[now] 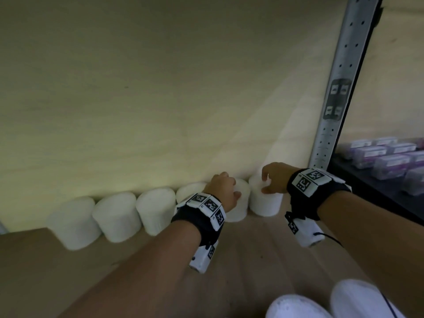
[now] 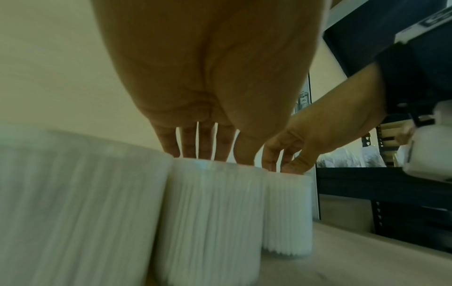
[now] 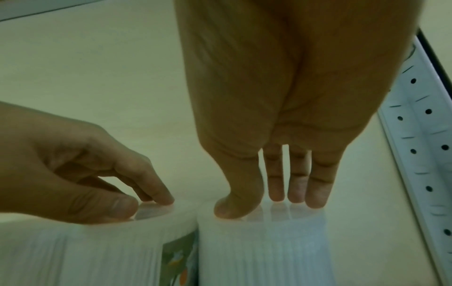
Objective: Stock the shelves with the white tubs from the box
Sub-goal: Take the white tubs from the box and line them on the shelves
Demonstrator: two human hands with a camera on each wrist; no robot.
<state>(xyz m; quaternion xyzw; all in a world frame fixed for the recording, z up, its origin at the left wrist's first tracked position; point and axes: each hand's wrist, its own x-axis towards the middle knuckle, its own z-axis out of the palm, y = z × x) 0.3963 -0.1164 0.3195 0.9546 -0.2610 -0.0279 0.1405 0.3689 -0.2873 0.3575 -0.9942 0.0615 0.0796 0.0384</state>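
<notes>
Across the lower middle of the head view, a row of white tubs [image 1: 117, 216] stands against the pale back wall on the wooden shelf [image 1: 263, 244], six as far as I can count. The left hand [image 1: 223, 191] rests on top of the fifth tub [image 1: 238, 203], thumb down its near side. The right hand [image 1: 274, 181] sits on the end tub [image 1: 263, 200] at the right of the row, close to the perforated metal upright [image 1: 339, 88]. Purple boxes [image 1: 390, 159] fill a dark neighbouring shelf at the right edge. At the bottom right, two pale rounded shapes are too blurred to name; no box shows.

Low in the left wrist view, the left hand's fingers [image 2: 193, 143] run nearly straight and slightly spread, their tips touching the tub's top [image 2: 210, 212]. To the right, the right hand [image 2: 318, 139] reaches its curled fingertips down onto the end tub [image 2: 288, 212].

Near the bottom of the right wrist view, the right hand's fingers [image 3: 315, 185] are straight, close together, tips and thumb pressing on the end tub's lid [image 3: 264, 241]. At left, the left hand [image 3: 73, 168] touches its tub [image 3: 97, 251] with bent fingers and thumb; a printed label [image 3: 178, 263] shows on its side.

I judge this row nearly filled to the upright, with these two tubs just being seated. How many remain I cannot tell.
</notes>
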